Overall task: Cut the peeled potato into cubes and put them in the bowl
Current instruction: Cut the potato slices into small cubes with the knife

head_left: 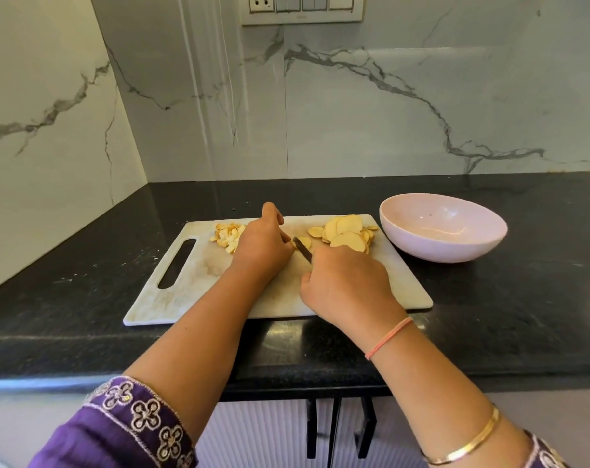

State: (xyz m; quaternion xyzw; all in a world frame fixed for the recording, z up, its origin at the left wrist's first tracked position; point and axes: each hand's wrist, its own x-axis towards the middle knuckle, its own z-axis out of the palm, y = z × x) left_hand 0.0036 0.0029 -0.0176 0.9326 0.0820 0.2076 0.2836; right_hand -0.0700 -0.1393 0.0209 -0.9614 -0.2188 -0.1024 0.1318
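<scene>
Right hand (347, 285) is clenched round the handle of the knife (302, 248). The handle is hidden inside the fist; only the dark blade shows, pointing far-left over the middle of the cutting board (199, 282). Left hand (263, 244) lies just left of the blade, back up, fingers bent down toward the board. Its fingertips are hidden, so I cannot tell whether it pinches or only presses the single slice (305, 242) lying against the blade. Progress, as a judgement: roughly midway. The potato is not whole; it is cut into rounds, and part of it is reduced to small pieces. The heap of small pieces (227, 236) sits far-left on the board, right against the left hand; they look more like short strips and chunks than neat cubes. The stack of round slices (347, 233) lies far-right on the board, near the bowl (456, 246). The bowl stands on the counter (84, 265) just beside the board's far-right corner; whether they touch, cannot tell. No potato is visible in it, so transfer is not begun. Left to do: dice the uncut rounds, then move everything over. Counts: knife 1, board 1, bowl 1, hands 2, potato heaps 2 plus 1 slice at the blade. Rounds in the stack: about eight visible, but overlap prevents an exact count. Small pieces: too jumbled to count.
</scene>
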